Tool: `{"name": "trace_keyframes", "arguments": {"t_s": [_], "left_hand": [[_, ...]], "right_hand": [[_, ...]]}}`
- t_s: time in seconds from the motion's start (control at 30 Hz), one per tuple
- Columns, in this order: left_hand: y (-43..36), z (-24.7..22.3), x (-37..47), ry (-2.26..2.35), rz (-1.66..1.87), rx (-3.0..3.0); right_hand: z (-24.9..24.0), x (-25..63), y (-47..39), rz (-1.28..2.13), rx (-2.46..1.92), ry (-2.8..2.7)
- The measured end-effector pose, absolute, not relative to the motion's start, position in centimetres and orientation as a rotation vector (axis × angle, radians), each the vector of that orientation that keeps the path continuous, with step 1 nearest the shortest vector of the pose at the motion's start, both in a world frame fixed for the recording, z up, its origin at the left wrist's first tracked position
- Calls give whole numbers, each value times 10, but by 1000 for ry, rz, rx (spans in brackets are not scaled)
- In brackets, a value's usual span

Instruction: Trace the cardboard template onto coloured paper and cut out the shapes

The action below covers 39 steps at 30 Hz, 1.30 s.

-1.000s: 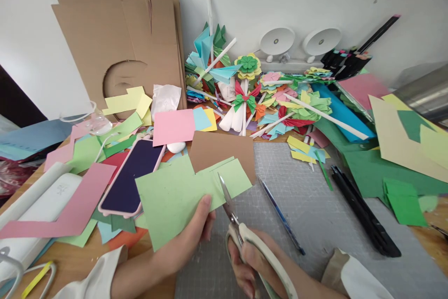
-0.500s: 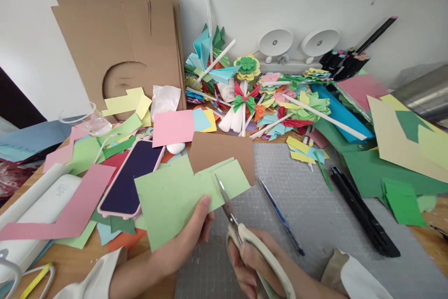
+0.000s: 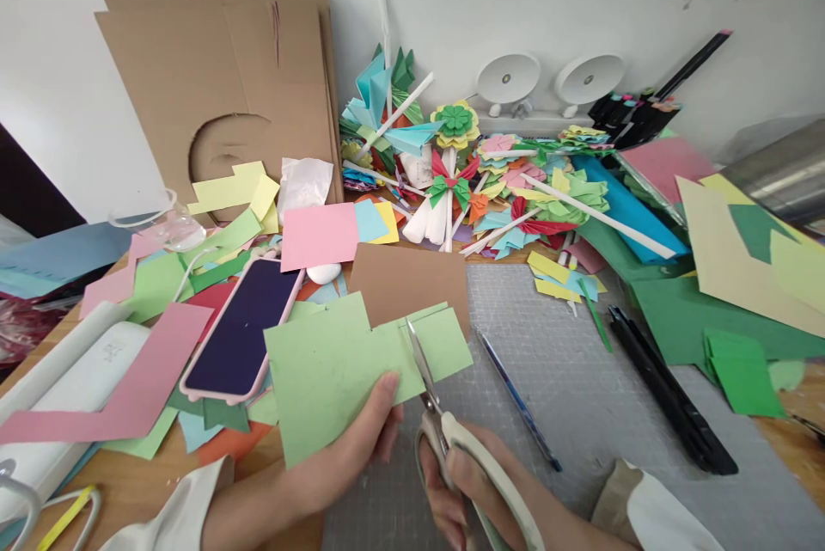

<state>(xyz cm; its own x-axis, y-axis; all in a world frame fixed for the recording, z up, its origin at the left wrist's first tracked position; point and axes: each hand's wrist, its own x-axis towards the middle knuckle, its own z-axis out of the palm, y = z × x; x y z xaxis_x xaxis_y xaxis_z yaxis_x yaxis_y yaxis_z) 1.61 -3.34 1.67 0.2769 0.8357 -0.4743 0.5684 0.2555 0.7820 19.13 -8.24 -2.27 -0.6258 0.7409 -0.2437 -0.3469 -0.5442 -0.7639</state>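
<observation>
My left hand (image 3: 370, 426) pinches the lower edge of a light green sheet of paper (image 3: 322, 362), thumb on top and fingers underneath. A notch is cut from the sheet's upper right. In my right hand (image 3: 464, 482) is a pair of scissors (image 3: 444, 426) with cream handles, the blades slanting up and left across the right part of the sheet. The paper lies between the blades; the lower blade is hidden beneath it. Behind the sheet is a brown paper rectangle (image 3: 412, 276). A blue pen (image 3: 519, 401) lies on the grey cutting mat (image 3: 560, 431) right of the scissors.
A phone (image 3: 238, 336) lies among paper scraps on the left. Cardboard (image 3: 258, 61) leans on the wall. Paper flowers (image 3: 455, 125) and white sticks pile up at the back. A black utility knife (image 3: 667, 396) and dark green paper (image 3: 676, 319) lie on the right.
The light green sheet, held in my left hand, has shifted slightly right and down. The scissor blades now point more steeply upward and look closer together.
</observation>
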Motion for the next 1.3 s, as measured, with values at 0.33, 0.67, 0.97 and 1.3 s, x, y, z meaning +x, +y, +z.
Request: {"name": "trace_keyframes", "arguments": {"t_s": [0.33,0.67,0.97,1.3], "left_hand": [[-36,14,16,1330,239,1415],[-37,16,16,1230,223,1470],[-37,15,15,1238,214,1453],[-34,16,16,1260,227,1411]], "right_hand": [[-26,192,-84,2170,-763,-898],[-36,189,-87,2123,-699,-875],[-20,190,-84,2157,-815,-835],[-17,189,-83,2161,-907,-775]]}}
